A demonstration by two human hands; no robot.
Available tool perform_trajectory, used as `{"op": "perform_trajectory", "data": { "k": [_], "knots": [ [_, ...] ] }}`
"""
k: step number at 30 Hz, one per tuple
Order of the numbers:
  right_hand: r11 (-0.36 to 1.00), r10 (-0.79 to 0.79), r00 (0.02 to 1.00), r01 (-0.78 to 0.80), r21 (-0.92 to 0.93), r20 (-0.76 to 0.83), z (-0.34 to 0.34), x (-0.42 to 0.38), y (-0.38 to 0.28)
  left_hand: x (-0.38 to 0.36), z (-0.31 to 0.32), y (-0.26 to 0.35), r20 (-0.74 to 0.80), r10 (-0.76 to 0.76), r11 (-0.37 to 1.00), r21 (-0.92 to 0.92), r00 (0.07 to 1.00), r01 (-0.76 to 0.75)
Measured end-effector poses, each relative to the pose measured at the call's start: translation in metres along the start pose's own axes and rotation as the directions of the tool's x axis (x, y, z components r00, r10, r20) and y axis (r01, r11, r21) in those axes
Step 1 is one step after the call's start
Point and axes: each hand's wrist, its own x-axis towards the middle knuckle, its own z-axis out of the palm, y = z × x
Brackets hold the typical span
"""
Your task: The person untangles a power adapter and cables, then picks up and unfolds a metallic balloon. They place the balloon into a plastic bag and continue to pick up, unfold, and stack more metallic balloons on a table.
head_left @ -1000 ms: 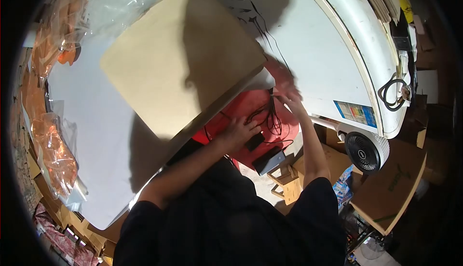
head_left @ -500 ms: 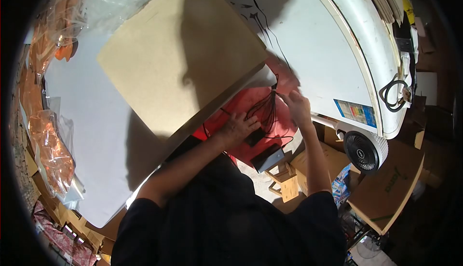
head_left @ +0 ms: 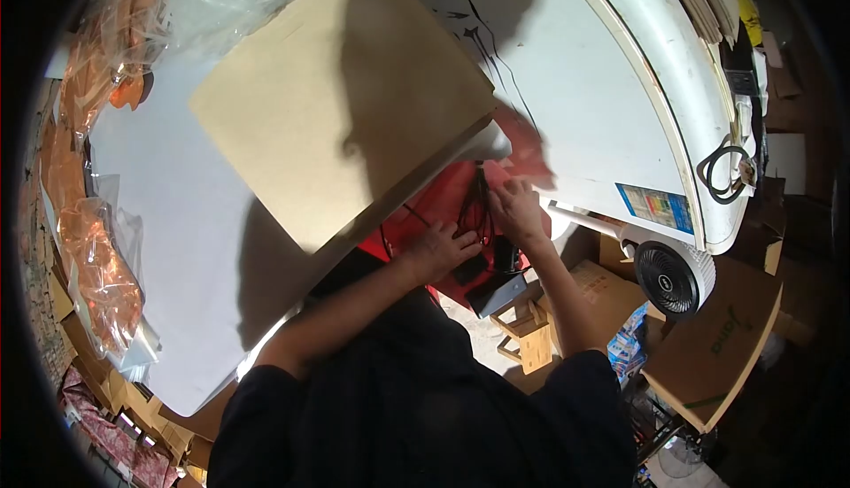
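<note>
A red plastic bag [head_left: 453, 189] sags below the edge of a pale board, its mouth facing me. Inside it hangs a bundle of thin black cables [head_left: 475, 215], with dark box-like pieces lower down. My left hand [head_left: 440, 251] rests over the bag beside the cables, fingers apart and slightly bent. To the right of the bundle, my right hand [head_left: 519, 211] has its fingers curled together against the red plastic at the bag's side. Their tips are partly hidden. A dark flat box [head_left: 498, 293] sits at the bag's bottom.
The large beige board [head_left: 292, 125] lies on a white table [head_left: 159, 249]. Clear plastic wrap [head_left: 230, 1] and copper-coloured packs [head_left: 108, 284] sit leftward. At right are a black-and-white fan [head_left: 673, 277], a wooden stool [head_left: 529, 337] and a cardboard box [head_left: 717, 337].
My right hand has moved left and slightly down, off the top of the cable bundle. The bundle has shifted left and deeper into the bag. My left hand has stayed nearly in place.
</note>
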Motion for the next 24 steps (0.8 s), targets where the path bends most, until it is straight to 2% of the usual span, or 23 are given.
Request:
{"op": "perform_trajectory", "data": {
  "k": [3, 6, 9, 12, 15, 18, 20, 21, 23, 24],
  "knots": [
    [0.998, -0.027, 0.98, 0.015, -0.062, -0.197, 0.046, 0.019, 0.046, -0.001, 0.014, -0.003, -0.12, -0.032, 0.998, 0.047, 0.992, 0.038],
    [0.992, -0.103, 0.995, 0.102, -0.074, -0.016, 0.039, 0.032, 0.059, -0.003, 0.01, -0.006, -0.092, -0.028, 1.0, -0.013, 0.995, 0.027],
    [0.992, -0.014, 0.959, -0.022, 0.126, 0.283, 0.062, 0.046, 0.084, -0.005, 0.015, -0.007, -0.165, -0.055, 0.998, -0.03, 0.985, 0.05],
    [0.961, -0.124, 0.962, 0.055, 0.271, 0.244, 0.083, 0.058, 0.103, -0.005, 0.02, -0.009, -0.167, -0.076, 0.997, 0.004, 0.983, 0.078],
    [0.991, -0.07, 0.926, 0.02, 0.136, 0.372, 0.109, 0.071, 0.119, -0.004, 0.016, -0.013, -0.123, -0.048, 0.997, 0.045, 0.991, 0.054],
    [0.982, -0.189, 0.956, 0.189, 0.022, 0.224, 0.147, 0.072, 0.159, 0.003, 0.023, -0.015, -0.217, -0.054, 0.998, 0.012, 0.975, 0.058],
    [0.998, 0.013, 0.968, 0.002, -0.06, 0.251, 0.123, 0.069, 0.154, 0.016, 0.019, -0.016, -0.215, -0.04, 0.996, 0.067, 0.976, 0.056],
    [0.995, 0.1, 0.967, -0.1, -0.012, 0.234, 0.106, 0.068, 0.153, 0.024, 0.016, -0.017, -0.217, -0.029, 0.994, 0.096, 0.976, 0.051],
    [0.993, 0.115, 0.985, -0.114, -0.012, 0.131, 0.073, 0.063, 0.145, 0.034, 0.011, -0.016, -0.208, -0.025, 0.994, 0.102, 0.978, 0.047],
    [0.991, 0.135, 0.98, -0.132, -0.025, 0.144, 0.073, 0.061, 0.144, 0.038, 0.012, -0.016, -0.204, -0.024, 0.993, 0.106, 0.979, 0.047]
  ]
}}
